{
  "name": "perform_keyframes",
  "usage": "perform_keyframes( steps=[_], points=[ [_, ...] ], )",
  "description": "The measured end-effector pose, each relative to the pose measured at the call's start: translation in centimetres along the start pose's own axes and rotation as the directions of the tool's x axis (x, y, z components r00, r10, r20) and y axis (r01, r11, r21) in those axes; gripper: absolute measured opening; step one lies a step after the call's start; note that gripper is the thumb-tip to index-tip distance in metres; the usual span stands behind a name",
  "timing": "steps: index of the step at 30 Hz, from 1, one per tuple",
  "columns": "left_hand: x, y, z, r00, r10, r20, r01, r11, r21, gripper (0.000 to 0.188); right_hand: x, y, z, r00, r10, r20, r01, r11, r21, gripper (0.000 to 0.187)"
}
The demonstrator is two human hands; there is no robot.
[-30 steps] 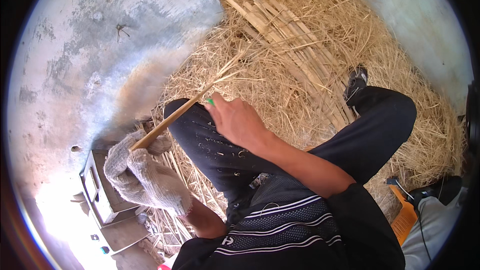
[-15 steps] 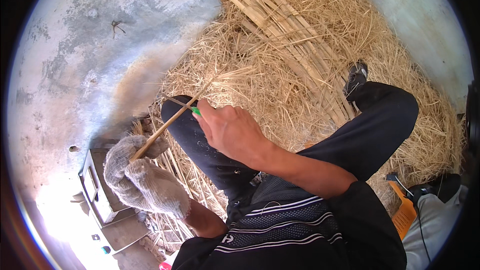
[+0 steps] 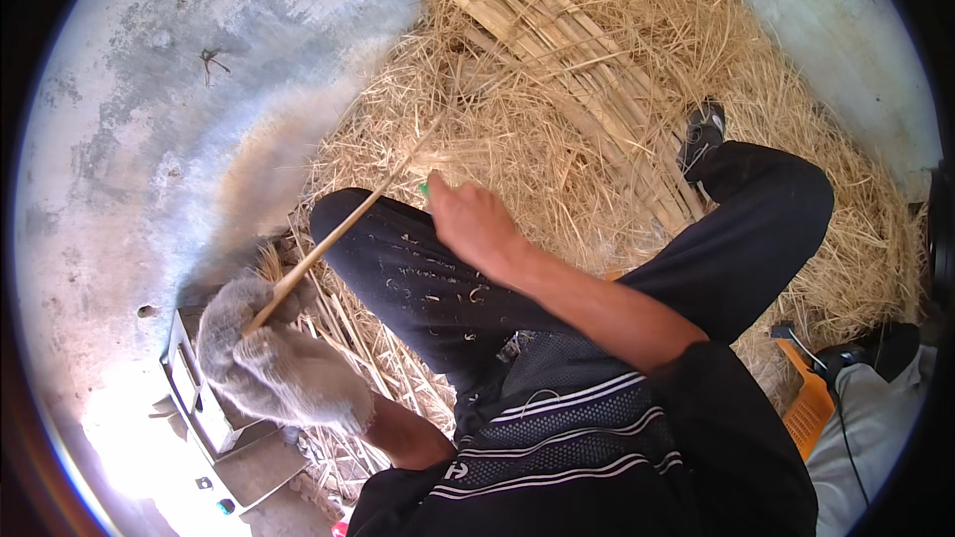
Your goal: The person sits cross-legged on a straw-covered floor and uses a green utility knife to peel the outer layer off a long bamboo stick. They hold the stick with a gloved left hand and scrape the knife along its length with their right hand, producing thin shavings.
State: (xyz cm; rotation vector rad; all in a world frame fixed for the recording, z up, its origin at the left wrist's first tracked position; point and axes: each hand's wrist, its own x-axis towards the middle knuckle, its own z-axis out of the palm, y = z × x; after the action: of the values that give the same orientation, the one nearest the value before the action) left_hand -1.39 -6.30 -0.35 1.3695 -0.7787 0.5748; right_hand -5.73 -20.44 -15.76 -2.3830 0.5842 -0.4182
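A long thin cane strip [image 3: 343, 229], pale tan, runs on a slant from the near left up toward the far right. Its near end sits in the gloved left hand [image 3: 264, 358], which is closed round it. The strip passes over the dark trouser knee and meets the bare right hand [image 3: 473, 224], where a small green-handled tool [image 3: 424, 187], perhaps a knife, shows at the fingers. Beyond that hand the strip's far end blurs into the straw.
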Motion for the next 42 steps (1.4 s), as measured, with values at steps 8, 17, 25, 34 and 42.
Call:
perform_keyframes(
  steps=[8,17,25,34,42],
  points=[
    [-0.3,0.1,0.6,0.991,0.05,0.124,-0.059,0.996,0.071,0.016,5.9,0.2,2.4,0.997,0.073,0.007,-0.071,0.986,-0.15,0.013],
    [-0.7,2.3,-1.0,0.999,0.024,-0.04,-0.026,0.998,-0.054,0.016,4.2,3.4,-5.9,0.725,0.064,0.686,-0.606,0.531,0.592,0.036],
    [-1.1,2.7,0.5,0.985,-0.079,-0.154,0.102,0.984,0.145,0.013,-1.8,-6.2,-7.1,0.987,-0.158,0.018,0.139,0.913,0.383,0.03],
    [-1.1,2.2,-0.3,0.993,-0.074,-0.094,0.073,0.997,-0.009,0.006,0.3,-3.6,-2.2,0.977,0.059,0.203,-0.127,0.933,0.338,0.027],
    [-0.7,1.4,0.1,0.996,-0.034,-0.082,0.037,0.999,0.032,0.011,2.6,1.4,1.1,0.974,0.158,0.159,-0.178,0.977,0.116,0.031]
  ],
)
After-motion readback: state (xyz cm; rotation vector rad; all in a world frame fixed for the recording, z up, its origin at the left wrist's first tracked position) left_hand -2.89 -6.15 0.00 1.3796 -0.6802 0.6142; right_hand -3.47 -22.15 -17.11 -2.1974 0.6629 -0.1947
